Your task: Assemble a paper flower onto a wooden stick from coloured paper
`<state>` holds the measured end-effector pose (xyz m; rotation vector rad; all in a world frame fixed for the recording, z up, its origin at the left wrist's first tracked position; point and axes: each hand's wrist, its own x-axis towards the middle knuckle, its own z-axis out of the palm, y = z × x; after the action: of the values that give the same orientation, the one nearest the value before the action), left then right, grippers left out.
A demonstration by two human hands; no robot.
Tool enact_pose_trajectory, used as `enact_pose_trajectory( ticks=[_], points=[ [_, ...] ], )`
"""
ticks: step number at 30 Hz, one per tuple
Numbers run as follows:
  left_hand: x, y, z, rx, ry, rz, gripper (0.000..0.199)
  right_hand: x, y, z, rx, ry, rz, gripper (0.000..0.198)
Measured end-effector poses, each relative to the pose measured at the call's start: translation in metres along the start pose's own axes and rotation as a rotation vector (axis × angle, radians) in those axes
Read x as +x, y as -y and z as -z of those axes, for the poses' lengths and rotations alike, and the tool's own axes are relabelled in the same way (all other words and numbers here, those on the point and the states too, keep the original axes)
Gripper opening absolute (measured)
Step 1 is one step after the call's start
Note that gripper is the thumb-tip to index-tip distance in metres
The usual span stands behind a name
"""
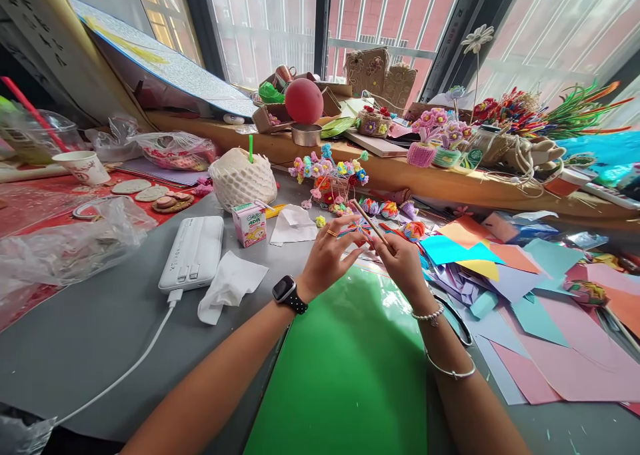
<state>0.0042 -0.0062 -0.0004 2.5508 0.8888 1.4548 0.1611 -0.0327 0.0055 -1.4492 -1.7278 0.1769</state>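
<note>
Gripping a thin stick (369, 220) aslant, the right hand (404, 267) faces the left hand (326, 260), whose fingers bend beside a striped piece (357, 227); whether they pinch it is unclear. Forearms converge, bringing both together above the green sheet's (345, 368) far end, probably for steadiness.

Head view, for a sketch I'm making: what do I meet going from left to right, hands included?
Paper cup, white power bank, pink drink carton, left hand, right hand, tall white flower.

Up ahead you've a red ball (304, 100) by a metal tin (306, 136); leftward, a white power bank (193, 252) near a pink carton (250, 226)!
</note>
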Motion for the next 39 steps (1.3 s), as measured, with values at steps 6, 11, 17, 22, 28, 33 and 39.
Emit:
enact_pose_trajectory(
  ticks=[6, 11, 17, 22, 28, 33, 39],
  points=[
    [-0.003, 0.001, -0.002, 0.112, 0.072, 0.013, 0.017, 0.0, 0.001, -0.002, -0.008, 0.041, 0.029, 0.033],
    [-0.004, 0.003, -0.003, 0.161, 0.067, 0.006, 0.015, -0.001, 0.001, -0.004, -0.003, 0.049, 0.035, 0.033],
    [-0.005, 0.003, -0.004, 0.202, 0.078, 0.009, 0.015, -0.003, 0.004, -0.007, -0.015, 0.045, 0.067, 0.034],
    [-0.005, 0.003, -0.004, 0.162, 0.111, 0.032, 0.012, -0.004, 0.006, -0.009, -0.012, 0.052, 0.1, 0.037],
    [-0.004, 0.002, -0.002, 0.134, 0.101, 0.038, 0.012, -0.004, 0.008, -0.01, -0.022, 0.049, 0.119, 0.037],
    [-0.004, 0.002, -0.001, 0.107, 0.096, 0.047, 0.012, -0.004, 0.009, -0.01, -0.006, 0.033, 0.105, 0.039],
    [-0.002, 0.003, -0.001, 0.013, 0.035, 0.081, 0.01, -0.003, 0.011, -0.008, 0.031, 0.024, 0.056, 0.034]
  ],
)
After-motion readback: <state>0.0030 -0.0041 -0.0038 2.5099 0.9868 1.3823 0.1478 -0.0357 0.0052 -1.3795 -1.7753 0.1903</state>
